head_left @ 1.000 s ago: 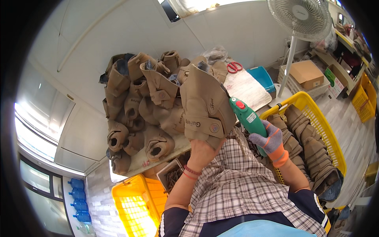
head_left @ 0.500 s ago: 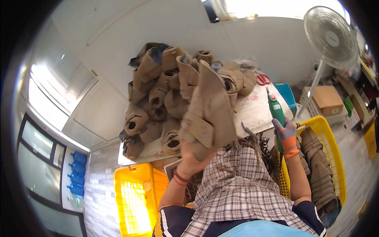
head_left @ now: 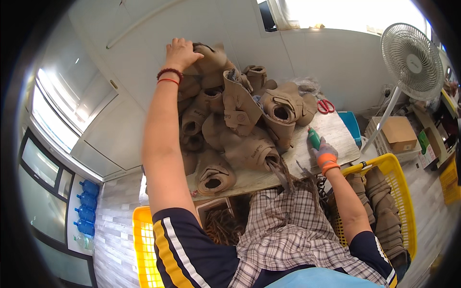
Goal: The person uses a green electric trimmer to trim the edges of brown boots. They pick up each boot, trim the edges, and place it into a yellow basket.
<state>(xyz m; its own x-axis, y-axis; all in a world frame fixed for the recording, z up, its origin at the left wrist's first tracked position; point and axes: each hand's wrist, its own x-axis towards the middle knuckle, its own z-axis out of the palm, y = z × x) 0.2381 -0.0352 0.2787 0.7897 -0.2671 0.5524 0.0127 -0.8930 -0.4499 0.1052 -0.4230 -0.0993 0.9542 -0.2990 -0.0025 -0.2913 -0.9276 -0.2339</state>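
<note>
A heap of tan, hollow boot uppers (head_left: 252,151) covers much of the table. My left arm reaches across to the far left of the heap. There, my left hand (head_left: 181,54) is closed on the edge of a boot upper (head_left: 211,58), slightly blurred. My right hand (head_left: 324,152), in a grey and orange glove, grips a green handheld tool (head_left: 314,138) above the table's right side. Its tip points forward, and its lower part is hidden by the hand. At the table's front edge, dark strips (head_left: 283,175) hang from the nearest upper.
Red-handled scissors (head_left: 325,106) lie at the table's back right. A yellow basket (head_left: 407,211) of stacked uppers stands right; another yellow basket (head_left: 141,240) is left. A box of dark scraps (head_left: 223,224) sits below the table edge. A white fan (head_left: 413,62) stands back right.
My left hand let go of the upper held up in front, which now lies on the heap, and moved to the far left onto another. My right hand lowered the tool, moving leftward.
</note>
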